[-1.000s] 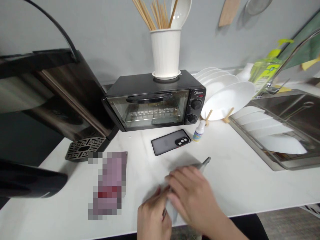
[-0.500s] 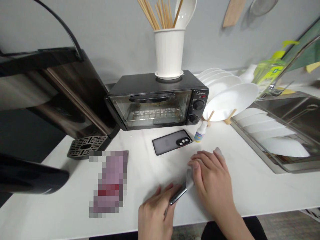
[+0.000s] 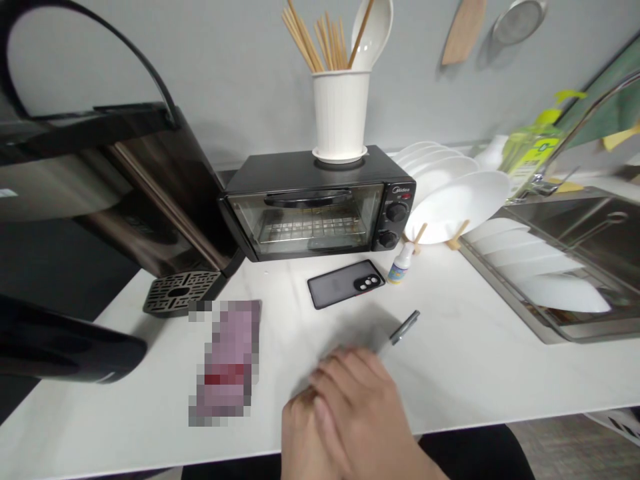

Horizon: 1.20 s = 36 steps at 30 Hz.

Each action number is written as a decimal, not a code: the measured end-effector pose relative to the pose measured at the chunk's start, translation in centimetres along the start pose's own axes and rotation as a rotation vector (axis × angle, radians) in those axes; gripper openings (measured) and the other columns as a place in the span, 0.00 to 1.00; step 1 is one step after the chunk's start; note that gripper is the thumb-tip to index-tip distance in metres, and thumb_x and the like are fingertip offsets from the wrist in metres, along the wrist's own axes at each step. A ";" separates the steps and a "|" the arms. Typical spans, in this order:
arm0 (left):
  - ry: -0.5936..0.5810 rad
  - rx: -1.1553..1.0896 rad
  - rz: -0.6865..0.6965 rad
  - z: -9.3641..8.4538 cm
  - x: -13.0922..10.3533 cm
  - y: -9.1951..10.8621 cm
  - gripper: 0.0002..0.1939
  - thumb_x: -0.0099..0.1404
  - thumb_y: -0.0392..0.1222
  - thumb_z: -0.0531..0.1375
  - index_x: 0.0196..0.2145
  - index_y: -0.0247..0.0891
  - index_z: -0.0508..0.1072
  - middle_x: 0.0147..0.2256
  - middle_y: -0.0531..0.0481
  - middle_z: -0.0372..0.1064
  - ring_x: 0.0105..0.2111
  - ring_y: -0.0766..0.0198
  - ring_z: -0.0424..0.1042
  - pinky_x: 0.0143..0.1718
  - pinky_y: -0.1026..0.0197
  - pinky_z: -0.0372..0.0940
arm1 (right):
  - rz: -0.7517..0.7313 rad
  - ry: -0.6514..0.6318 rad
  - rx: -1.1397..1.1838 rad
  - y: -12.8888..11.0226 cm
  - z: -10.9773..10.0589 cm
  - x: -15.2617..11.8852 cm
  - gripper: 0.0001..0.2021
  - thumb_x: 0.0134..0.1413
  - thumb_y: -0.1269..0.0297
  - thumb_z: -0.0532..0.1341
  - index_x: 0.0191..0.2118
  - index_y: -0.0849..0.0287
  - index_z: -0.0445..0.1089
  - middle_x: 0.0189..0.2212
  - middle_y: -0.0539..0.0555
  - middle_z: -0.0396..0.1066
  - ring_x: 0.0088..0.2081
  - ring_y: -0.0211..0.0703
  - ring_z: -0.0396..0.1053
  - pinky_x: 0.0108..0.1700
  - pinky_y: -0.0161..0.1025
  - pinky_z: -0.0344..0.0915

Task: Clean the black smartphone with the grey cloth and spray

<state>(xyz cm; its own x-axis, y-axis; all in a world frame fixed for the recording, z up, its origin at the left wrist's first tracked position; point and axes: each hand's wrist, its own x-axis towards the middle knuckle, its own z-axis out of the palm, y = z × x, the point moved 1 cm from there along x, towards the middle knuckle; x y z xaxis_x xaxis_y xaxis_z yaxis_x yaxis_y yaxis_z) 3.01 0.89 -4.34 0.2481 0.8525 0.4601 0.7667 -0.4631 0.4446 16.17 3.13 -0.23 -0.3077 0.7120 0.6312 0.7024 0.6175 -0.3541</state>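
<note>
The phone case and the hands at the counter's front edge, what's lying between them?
Only bare white countertop in the head view. The dark phone case lies apart from the right hand; the slim phone under that hand pokes out rightward.

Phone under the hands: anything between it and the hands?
Nothing visible. The right hand lies on top of the phone, overlapping the left hand at its near end; only the phone's far tip shows. Contact underneath is hidden.
</note>
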 end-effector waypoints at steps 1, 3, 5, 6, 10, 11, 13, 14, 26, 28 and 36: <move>-0.001 0.018 0.004 0.0 0.0 0.0 0.17 0.69 0.33 0.52 0.25 0.41 0.75 0.21 0.49 0.75 0.18 0.58 0.76 0.19 0.61 0.68 | -0.057 -0.021 0.023 -0.2 0.2 0.0 0.17 0.72 0.66 0.49 0.39 0.56 0.75 0.38 0.54 0.79 0.43 0.48 0.72 0.55 0.45 0.62; -0.017 -0.007 -0.028 -0.1 0.0 0.1 0.15 0.68 0.33 0.54 0.27 0.41 0.77 0.23 0.49 0.77 0.22 0.58 0.78 0.22 0.62 0.70 | -0.026 -0.045 -0.015 0.4 -0.1 0.2 0.15 0.73 0.65 0.51 0.41 0.57 0.75 0.38 0.54 0.79 0.41 0.48 0.71 0.51 0.45 0.63; -0.043 -0.093 -0.080 -0.2 0.2 0.3 0.12 0.70 0.34 0.56 0.41 0.42 0.80 0.32 0.50 0.82 0.31 0.59 0.82 0.31 0.64 0.74 | 0.146 -0.028 -0.119 1.9 -0.8 0.7 0.15 0.73 0.66 0.51 0.39 0.57 0.75 0.37 0.55 0.78 0.41 0.49 0.71 0.51 0.47 0.61; -0.049 -0.126 -0.100 -0.3 0.3 0.4 0.13 0.72 0.35 0.57 0.48 0.43 0.79 0.37 0.50 0.83 0.34 0.60 0.83 0.34 0.64 0.75 | 0.219 -0.005 -0.165 2.4 -1.1 0.8 0.16 0.72 0.67 0.50 0.37 0.57 0.75 0.37 0.55 0.78 0.43 0.50 0.71 0.54 0.50 0.60; -0.055 -0.086 -0.175 -0.4 0.3 0.8 0.15 0.70 0.32 0.54 0.39 0.39 0.81 0.30 0.48 0.81 0.26 0.59 0.80 0.27 0.62 0.71 | 0.103 -0.063 -0.076 1.1 -0.8 0.4 0.16 0.71 0.69 0.49 0.41 0.59 0.76 0.41 0.55 0.78 0.48 0.50 0.71 0.62 0.51 0.55; -0.063 -0.062 -0.179 -0.5 0.3 0.8 0.15 0.68 0.30 0.53 0.32 0.38 0.79 0.26 0.47 0.79 0.23 0.58 0.78 0.24 0.61 0.69 | 0.016 -0.096 -0.024 0.6 -0.6 0.1 0.16 0.72 0.69 0.49 0.43 0.59 0.76 0.42 0.55 0.79 0.47 0.49 0.71 0.60 0.49 0.57; -0.094 -0.056 -0.167 -0.6 0.3 1.0 0.14 0.65 0.29 0.55 0.27 0.39 0.77 0.24 0.47 0.78 0.23 0.57 0.77 0.24 0.60 0.69 | -0.062 -0.122 -0.006 0.6 -0.8 -0.2 0.17 0.72 0.67 0.49 0.44 0.59 0.76 0.42 0.54 0.79 0.45 0.48 0.72 0.53 0.47 0.61; -0.122 -0.098 -0.201 -0.7 0.3 1.0 0.13 0.66 0.29 0.56 0.32 0.39 0.79 0.29 0.48 0.80 0.27 0.58 0.80 0.30 0.60 0.72 | -0.043 -0.117 -0.045 1.1 -1.1 -0.2 0.16 0.73 0.66 0.50 0.43 0.59 0.76 0.41 0.55 0.79 0.44 0.49 0.72 0.50 0.47 0.61; -0.137 -0.162 -0.245 -0.7 0.3 1.1 0.11 0.70 0.33 0.59 0.42 0.44 0.81 0.35 0.51 0.83 0.34 0.57 0.82 0.39 0.58 0.74 | 0.026 -0.070 -0.225 3.3 -1.9 0.2 0.18 0.73 0.65 0.49 0.40 0.58 0.76 0.37 0.56 0.79 0.40 0.50 0.72 0.47 0.47 0.61; -0.119 -0.197 -0.232 -0.9 0.5 1.2 0.14 0.72 0.36 0.59 0.50 0.49 0.80 0.39 0.54 0.84 0.37 0.58 0.83 0.43 0.58 0.74 | 0.142 -0.013 -0.307 3.8 -2.2 0.2 0.18 0.73 0.66 0.49 0.37 0.57 0.75 0.36 0.57 0.79 0.41 0.53 0.71 0.50 0.50 0.61; -0.152 -0.119 -0.265 -1.0 0.5 1.0 0.10 0.69 0.34 0.60 0.39 0.40 0.83 0.32 0.47 0.82 0.30 0.58 0.81 0.31 0.62 0.69 | -0.034 -0.113 -0.164 2.1 -1.5 0.0 0.17 0.74 0.63 0.50 0.46 0.61 0.76 0.41 0.58 0.79 0.43 0.51 0.71 0.50 0.48 0.60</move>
<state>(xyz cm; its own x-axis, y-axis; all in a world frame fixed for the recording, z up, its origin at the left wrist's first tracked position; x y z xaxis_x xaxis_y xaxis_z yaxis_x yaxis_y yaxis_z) 3.34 0.57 -2.91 0.1417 0.9693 0.2007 0.7438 -0.2381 0.6245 18.57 3.91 0.03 -0.3962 0.7305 0.5563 0.7829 0.5853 -0.2110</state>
